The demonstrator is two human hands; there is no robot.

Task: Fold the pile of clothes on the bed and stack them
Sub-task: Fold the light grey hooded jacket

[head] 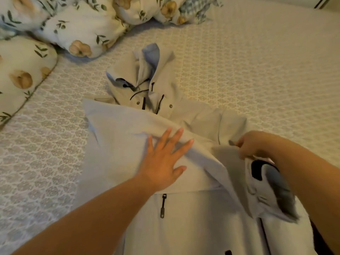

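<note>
A light grey hooded jacket (193, 208) with black zips and drawcords lies spread on the bed, its hood (145, 70) pointing away from me. One side is folded across the body. My left hand (163, 161) presses flat on that folded panel, fingers straight and spread. My right hand (252, 146) grips a bunched edge of the jacket's fabric at the right, near a sleeve cuff with a black patch (259, 172). A black zip pull (162, 207) shows below my left wrist.
The bed (257, 61) has a pale patterned cover. Floral pillows and a bunched floral duvet (77, 28) lie along the far left and top. Open bedcover stretches to the right and left of the jacket.
</note>
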